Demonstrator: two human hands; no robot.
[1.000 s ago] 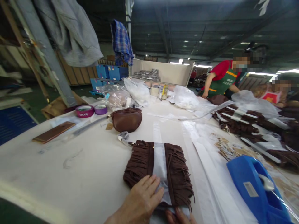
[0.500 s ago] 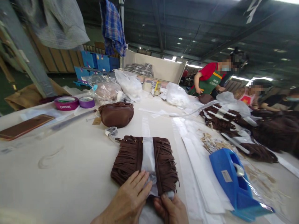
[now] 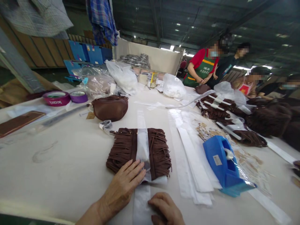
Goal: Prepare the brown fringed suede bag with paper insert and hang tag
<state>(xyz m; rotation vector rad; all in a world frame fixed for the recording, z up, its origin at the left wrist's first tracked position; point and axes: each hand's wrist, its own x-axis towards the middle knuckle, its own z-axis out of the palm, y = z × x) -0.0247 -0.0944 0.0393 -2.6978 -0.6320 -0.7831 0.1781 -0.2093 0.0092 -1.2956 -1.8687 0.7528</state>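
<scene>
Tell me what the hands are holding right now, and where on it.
Nothing is gripped. The left hand presses flat on the fringed brown bag and its white paper strip; the right hand rests on the strip's near end.

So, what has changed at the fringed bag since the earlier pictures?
The right hand has left the bag's near edge and drawn back toward the person, now resting on the white strip. The left hand stays flat on the fringed bag; the strip stays wrapped over it.

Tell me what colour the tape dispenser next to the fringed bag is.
Blue. The tape dispenser shows clearly in the head view, right of the fringed bag.
</scene>
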